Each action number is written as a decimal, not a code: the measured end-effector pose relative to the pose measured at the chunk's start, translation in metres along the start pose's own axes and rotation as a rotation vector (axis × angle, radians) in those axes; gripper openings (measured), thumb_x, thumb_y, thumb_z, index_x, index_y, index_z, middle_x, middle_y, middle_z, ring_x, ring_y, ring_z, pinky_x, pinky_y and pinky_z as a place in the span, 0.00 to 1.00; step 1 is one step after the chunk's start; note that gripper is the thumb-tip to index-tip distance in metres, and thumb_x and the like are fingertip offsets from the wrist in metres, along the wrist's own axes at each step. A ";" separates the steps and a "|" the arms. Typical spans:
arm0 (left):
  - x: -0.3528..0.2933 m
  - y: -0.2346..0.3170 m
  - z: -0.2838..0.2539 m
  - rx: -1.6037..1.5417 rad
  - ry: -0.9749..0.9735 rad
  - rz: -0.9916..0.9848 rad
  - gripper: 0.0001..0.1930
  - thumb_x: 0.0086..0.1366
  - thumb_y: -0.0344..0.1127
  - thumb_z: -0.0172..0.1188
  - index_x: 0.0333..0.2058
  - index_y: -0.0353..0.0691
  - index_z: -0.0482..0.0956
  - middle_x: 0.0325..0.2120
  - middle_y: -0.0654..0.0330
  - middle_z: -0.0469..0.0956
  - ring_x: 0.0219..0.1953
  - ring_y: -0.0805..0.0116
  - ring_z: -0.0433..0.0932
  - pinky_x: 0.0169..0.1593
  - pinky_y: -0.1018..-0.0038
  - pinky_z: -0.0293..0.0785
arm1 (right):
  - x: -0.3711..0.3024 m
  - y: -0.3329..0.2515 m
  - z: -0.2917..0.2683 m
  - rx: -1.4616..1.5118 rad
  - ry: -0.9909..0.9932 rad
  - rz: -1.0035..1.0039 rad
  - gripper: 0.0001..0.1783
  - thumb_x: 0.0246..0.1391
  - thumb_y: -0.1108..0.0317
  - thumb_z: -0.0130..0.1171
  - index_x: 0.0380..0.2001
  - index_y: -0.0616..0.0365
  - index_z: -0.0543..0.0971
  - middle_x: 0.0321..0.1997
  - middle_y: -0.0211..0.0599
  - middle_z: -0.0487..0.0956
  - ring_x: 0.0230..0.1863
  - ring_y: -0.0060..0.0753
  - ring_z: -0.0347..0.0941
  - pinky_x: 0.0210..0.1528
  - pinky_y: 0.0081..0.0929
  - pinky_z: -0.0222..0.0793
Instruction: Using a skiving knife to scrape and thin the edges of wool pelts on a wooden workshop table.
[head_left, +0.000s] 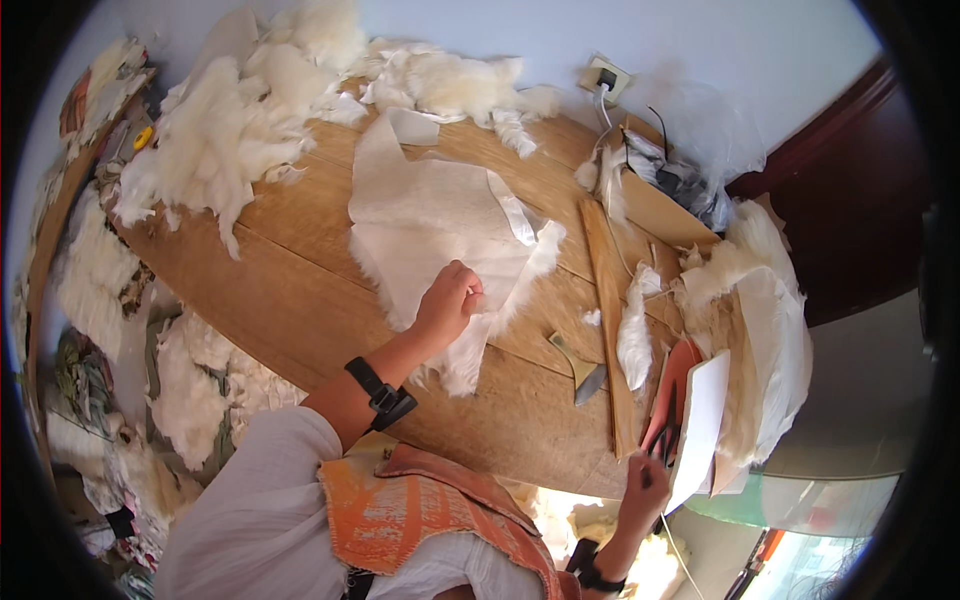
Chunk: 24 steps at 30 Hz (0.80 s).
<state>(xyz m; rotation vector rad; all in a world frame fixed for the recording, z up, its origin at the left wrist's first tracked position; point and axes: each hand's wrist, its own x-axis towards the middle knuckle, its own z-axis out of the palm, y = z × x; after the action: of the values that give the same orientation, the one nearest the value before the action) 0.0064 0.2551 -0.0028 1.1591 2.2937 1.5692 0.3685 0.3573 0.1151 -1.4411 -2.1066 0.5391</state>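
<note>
A pale piece of fur pelt lies skin side up on the wooden table, with white fur fringing its edges. My left hand is over the lower part of this pelt, thumb and fingers pinched together. Whatever they hold, if anything, is too small to make out. Off the table's near right edge, my right hand is curled closed beside a red and white folded board. Slim dark parts show just above its fingers; their kind is unclear, and the grip itself is partly hidden.
A long wooden strip and a small tool with a dark blade lie right of the pelt. White fur is heaped at the far left. A cardboard box stands far right, below a plugged wall socket.
</note>
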 end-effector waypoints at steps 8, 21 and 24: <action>-0.008 -0.005 0.005 0.004 -0.029 0.020 0.07 0.54 0.22 0.58 0.30 0.40 0.69 0.30 0.58 0.69 0.34 0.58 0.72 0.35 0.66 0.69 | 0.142 -0.112 -0.011 0.170 0.150 -0.326 0.05 0.51 0.73 0.60 0.31 0.63 0.79 0.18 0.27 0.69 0.21 0.17 0.59 0.24 0.20 0.57; -0.018 0.006 -0.002 0.166 -0.072 0.080 0.09 0.52 0.25 0.61 0.32 0.42 0.73 0.31 0.59 0.70 0.39 0.57 0.72 0.40 0.65 0.71 | 0.005 -0.039 -0.086 0.388 -0.141 -0.394 0.07 0.38 0.82 0.60 0.19 0.58 0.75 0.16 0.22 0.63 0.19 0.16 0.55 0.22 0.17 0.46; -0.015 0.006 0.002 0.217 -0.127 0.080 0.10 0.50 0.27 0.62 0.31 0.42 0.73 0.32 0.59 0.71 0.40 0.57 0.71 0.41 0.65 0.71 | -0.001 -0.036 -0.091 0.426 -0.177 -0.216 0.06 0.40 0.81 0.60 0.20 0.59 0.74 0.18 0.23 0.65 0.21 0.15 0.57 0.24 0.16 0.48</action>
<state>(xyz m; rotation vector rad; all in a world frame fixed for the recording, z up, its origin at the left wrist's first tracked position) 0.0209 0.2480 -0.0027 1.3735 2.4059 1.2537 0.3992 0.3459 0.2071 -0.9449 -2.0812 0.9864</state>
